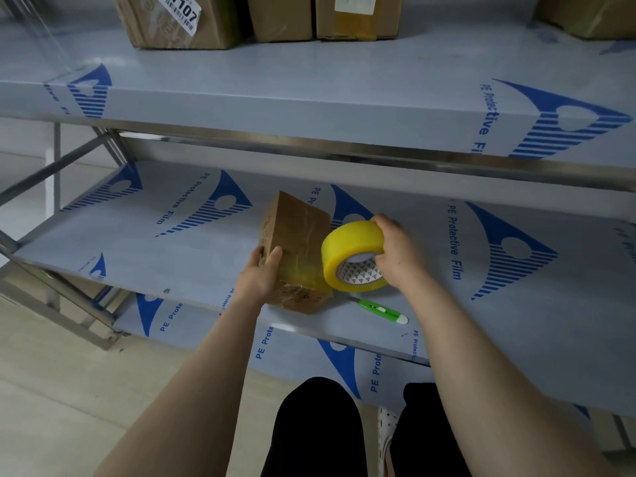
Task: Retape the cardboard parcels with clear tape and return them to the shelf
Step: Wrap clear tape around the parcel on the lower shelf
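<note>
Head view: parcel sits on the mid shelf, near its front edge, lying at an angle w/ one corner toward the person. It's brown cardboard, w/ shiny film on the top face and crinkled tape on the near end.

L hand holds the parcel at its near-left corner: thumb curled onto the top face, another finger on the left side. The rest of the fingers are hidden behind the box, so can't tell how they lie.

R hand grips the tape, a fat yellow roll stood on edge w/ its white core facing the camera. Fingers are curled over the top of the roll and pressed together; thumb is tucked at the core's rim. Roll touches the parcel's right side, and a yellow-tinted strip runs from it across the top face toward the L thumb.

Green cutter lies flat on the same shelf, just beside the parcel's near end and below the roll, touching neither hand.

Top shelf carries more boxes at the back: one w/ a "1107" label, two in the middle, one at far right. All the shelves wear blue-printed protective film. Bottom shelf shows under the mid one. Black trousers show at the bottom.
</note>
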